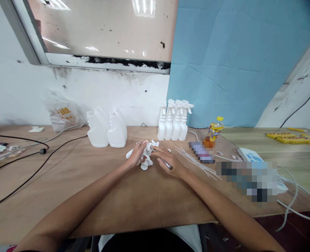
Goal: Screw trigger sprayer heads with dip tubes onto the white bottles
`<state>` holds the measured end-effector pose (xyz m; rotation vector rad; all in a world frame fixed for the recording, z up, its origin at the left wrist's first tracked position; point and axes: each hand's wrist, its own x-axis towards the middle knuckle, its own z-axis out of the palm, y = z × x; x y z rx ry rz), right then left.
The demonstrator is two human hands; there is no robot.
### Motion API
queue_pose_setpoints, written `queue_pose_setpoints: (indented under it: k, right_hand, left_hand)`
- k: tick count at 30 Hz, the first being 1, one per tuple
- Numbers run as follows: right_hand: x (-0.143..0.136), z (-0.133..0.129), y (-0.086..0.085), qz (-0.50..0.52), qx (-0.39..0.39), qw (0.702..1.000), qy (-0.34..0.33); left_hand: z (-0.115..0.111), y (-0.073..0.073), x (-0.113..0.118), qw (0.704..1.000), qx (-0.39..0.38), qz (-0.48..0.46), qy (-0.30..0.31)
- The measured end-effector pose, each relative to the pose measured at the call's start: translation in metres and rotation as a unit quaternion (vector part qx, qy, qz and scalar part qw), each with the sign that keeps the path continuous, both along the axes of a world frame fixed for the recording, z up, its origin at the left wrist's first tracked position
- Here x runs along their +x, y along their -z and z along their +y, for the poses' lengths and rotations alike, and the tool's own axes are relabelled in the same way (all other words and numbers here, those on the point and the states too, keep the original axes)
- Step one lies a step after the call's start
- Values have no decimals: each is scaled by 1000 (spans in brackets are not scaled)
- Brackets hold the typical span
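Note:
My left hand [137, 154] is closed around a white plastic spray trigger head, seen partly behind its fingers. More white spray-head parts [145, 164] lie on the table right under and beside it. My right hand [169, 161] grips a slim metal tool [167, 163], its rounded handle end sticking out toward me. The tool's other end points at the white part in my left hand; the exact kind of tool and its tip cannot be made out. Several thin white plastic tubes [194, 161] lie loose to the right of my right hand.
White bottles without tops [98, 131] stand at back left, and several white spray bottles with triggers [175, 122] at back centre. To the right are a drink bottle [213, 133], a phone [202, 152] and a white device [250, 155]. Black cables [50, 161] cross the left side.

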<state>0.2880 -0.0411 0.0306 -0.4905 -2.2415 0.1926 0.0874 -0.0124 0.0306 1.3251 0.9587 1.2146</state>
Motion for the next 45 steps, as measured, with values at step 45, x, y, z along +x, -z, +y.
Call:
queue_pose_setpoints:
  k: [45]
  right_hand:
    - [-22,32,-158,399,-378,787,-280]
  left_hand:
    - [22,-117,16,936,287,151,-137]
